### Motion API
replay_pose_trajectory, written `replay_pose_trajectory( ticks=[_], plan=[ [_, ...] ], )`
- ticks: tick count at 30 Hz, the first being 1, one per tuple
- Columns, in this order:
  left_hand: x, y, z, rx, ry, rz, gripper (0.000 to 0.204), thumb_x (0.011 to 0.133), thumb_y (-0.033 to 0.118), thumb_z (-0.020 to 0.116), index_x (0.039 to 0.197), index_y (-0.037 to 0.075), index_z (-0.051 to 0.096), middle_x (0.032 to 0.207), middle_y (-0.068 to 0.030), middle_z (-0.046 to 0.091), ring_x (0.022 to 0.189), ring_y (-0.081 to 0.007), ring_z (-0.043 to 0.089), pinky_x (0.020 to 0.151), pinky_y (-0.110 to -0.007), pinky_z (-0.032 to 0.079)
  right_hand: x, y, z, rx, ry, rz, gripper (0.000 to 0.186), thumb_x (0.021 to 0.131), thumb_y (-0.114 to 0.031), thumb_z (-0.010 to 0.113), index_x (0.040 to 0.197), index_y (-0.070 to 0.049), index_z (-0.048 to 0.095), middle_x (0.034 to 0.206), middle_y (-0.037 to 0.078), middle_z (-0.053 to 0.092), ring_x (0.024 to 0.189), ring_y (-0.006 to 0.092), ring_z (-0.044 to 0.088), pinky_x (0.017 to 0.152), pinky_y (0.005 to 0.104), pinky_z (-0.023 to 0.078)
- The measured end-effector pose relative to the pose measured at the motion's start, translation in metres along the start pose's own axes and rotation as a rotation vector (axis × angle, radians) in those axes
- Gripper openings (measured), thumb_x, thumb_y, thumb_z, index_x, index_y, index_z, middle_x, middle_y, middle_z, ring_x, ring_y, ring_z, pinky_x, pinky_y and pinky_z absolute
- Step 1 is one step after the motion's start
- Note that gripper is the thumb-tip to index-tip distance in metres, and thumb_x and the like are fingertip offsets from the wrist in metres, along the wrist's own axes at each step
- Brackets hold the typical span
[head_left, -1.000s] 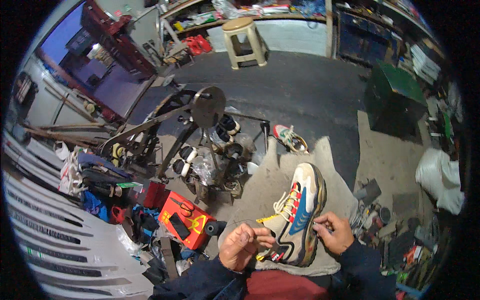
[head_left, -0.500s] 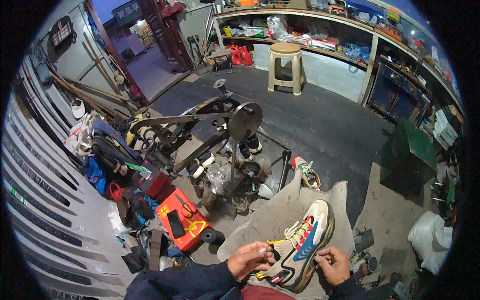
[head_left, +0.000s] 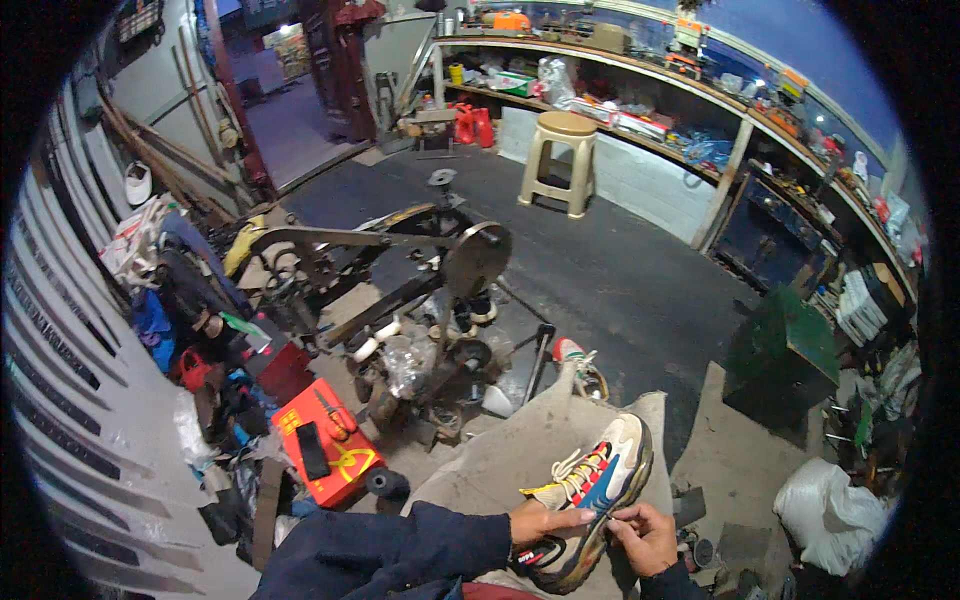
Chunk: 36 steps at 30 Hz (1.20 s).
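Observation:
A beige sneaker (head_left: 627, 452) with blue, red and yellow parts lies on its side on a grey cloth (head_left: 500, 450) over my lap, toe pointing away from me. My left hand (head_left: 537, 522) holds it from the left, thumb reaching along the side toward the sole. My right hand (head_left: 645, 535) is pinched at the sole's edge on the right, close to my left thumb; what is between its fingertips is too small to make out. A red and white sneaker (head_left: 568, 350) sits beyond the cloth.
A metal machine (head_left: 476, 258) stands ahead-left among piled shoes and bags. A red box (head_left: 355, 468) with scissors and a phone is at my left. A stool (head_left: 565, 125), shelving (head_left: 745, 125), green box (head_left: 800, 340), white sack (head_left: 830, 515) and doorway (head_left: 290, 120) surround the work spot.
My head has tilted, showing more shelving. My left hand has moved from beside the shoe's collar onto its side, toward my right fingertips, which remain at the sole's edge.

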<state>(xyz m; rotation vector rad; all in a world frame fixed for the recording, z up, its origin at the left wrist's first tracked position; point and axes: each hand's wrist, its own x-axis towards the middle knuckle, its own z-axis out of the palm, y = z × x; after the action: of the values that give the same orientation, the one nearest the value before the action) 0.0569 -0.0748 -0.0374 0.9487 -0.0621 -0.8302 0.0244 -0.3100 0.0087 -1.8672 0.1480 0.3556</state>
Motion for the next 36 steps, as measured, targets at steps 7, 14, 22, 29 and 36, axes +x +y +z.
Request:
replay_pose_trajectory(
  ticks=[7, 14, 22, 29, 36],
  plan=[
    [0.021, 0.007, -0.013, 0.381, 0.031, 0.004, 0.062, 0.098, 0.04, 0.071, 0.143, 0.001, 0.053, 0.13, -0.0065, 0.065, 0.113, -0.015, 0.06, 0.099, -0.029, 0.047, 0.027, -0.015, -0.017, -0.295, -0.095, -0.169, 0.016, 0.089, -0.01, 0.079, 0.096, 0.002, 0.07, 0.083, 0.01, 0.076, 0.07, 0.0137, 0.071, 0.066, 0.0293, 0.056],
    [0.015, 0.02, -0.01, 0.309, -0.006, -0.051, 0.065, 0.098, 0.047, 0.068, 0.143, 0.002, 0.054, 0.128, -0.0106, 0.066, 0.111, -0.0202, 0.062, 0.098, -0.032, 0.048, 0.027, -0.012, -0.003, -0.308, -0.033, -0.252, 0.014, 0.092, -0.007, 0.076, 0.096, 0.002, 0.066, 0.072, 0.007, 0.071, 0.06, 0.0095, 0.064, 0.057, 0.0286, 0.051],
    [0.005, 0.009, -0.006, 0.698, 0.228, 0.254, 0.061, 0.102, 0.041, 0.059, 0.144, -0.003, 0.051, 0.132, -0.0236, 0.063, 0.12, -0.0344, 0.06, 0.105, -0.039, 0.045, 0.022, -0.022, 0.011, -0.514, 0.031, -0.196, 0.019, 0.092, -0.015, 0.072, 0.097, -0.002, 0.059, 0.082, 0.019, 0.069, 0.078, 0.0388, 0.07, 0.069, 0.0453, 0.054],
    [0.002, 0.002, -0.01, 0.759, 0.215, 0.333, 0.05, 0.105, 0.035, 0.056, 0.137, -0.003, 0.056, 0.124, -0.0189, 0.066, 0.113, -0.0317, 0.063, 0.101, -0.037, 0.046, 0.029, -0.007, 0.01, -0.472, 0.058, -0.15, 0.05, 0.074, -0.036, 0.093, 0.086, -0.003, 0.058, 0.071, 0.012, 0.064, 0.066, 0.0235, 0.064, 0.063, 0.0374, 0.051],
    [-0.002, 0.008, -0.006, 0.638, 0.248, 0.229, 0.043, 0.102, 0.03, 0.06, 0.131, -0.001, 0.062, 0.119, -0.0197, 0.069, 0.108, -0.0345, 0.065, 0.096, -0.039, 0.049, 0.024, -0.005, 0.008, -0.862, 0.24, -0.196, 0.074, 0.069, -0.075, 0.078, 0.071, -0.002, 0.065, 0.062, 0.022, 0.064, 0.062, 0.0429, 0.067, 0.06, 0.051, 0.054]
  ],
)
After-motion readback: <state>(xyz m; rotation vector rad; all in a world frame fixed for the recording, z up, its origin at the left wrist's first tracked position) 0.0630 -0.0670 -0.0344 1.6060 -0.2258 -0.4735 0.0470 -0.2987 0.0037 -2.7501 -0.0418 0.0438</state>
